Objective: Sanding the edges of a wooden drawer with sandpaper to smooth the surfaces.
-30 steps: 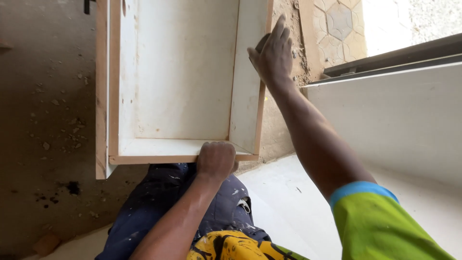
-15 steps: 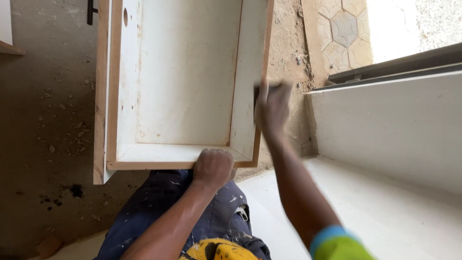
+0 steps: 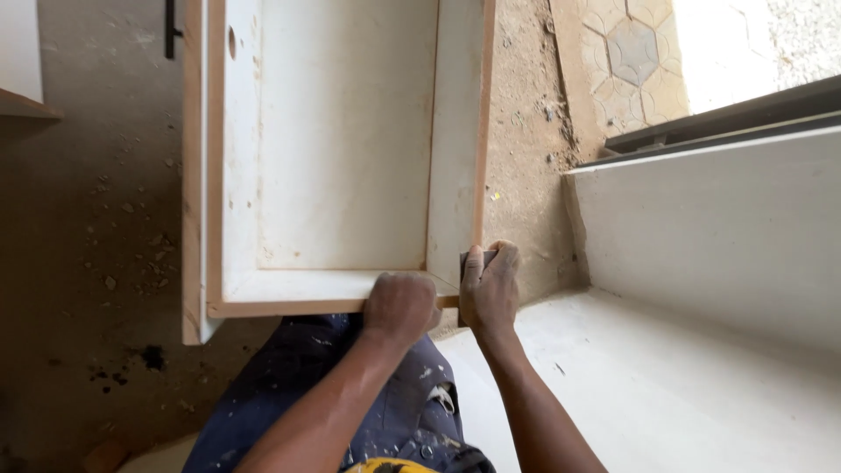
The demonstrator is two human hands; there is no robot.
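Change: the right hand has come down the drawer's right side wall from its far stretch to the near right corner; the left hand has stayed on the near wall.
Drawer: a white drawer box with raw wood-coloured edges, open side up, near end over the person's lap, far end out over the dusty floor.
Left hand: fingers curled shut over the near wall's top edge, close to the right corner.
Right hand: fingers closed around a small dark sanding block, pressed on the corner edge.
Right of scene: a white ledge beside tiled paving.
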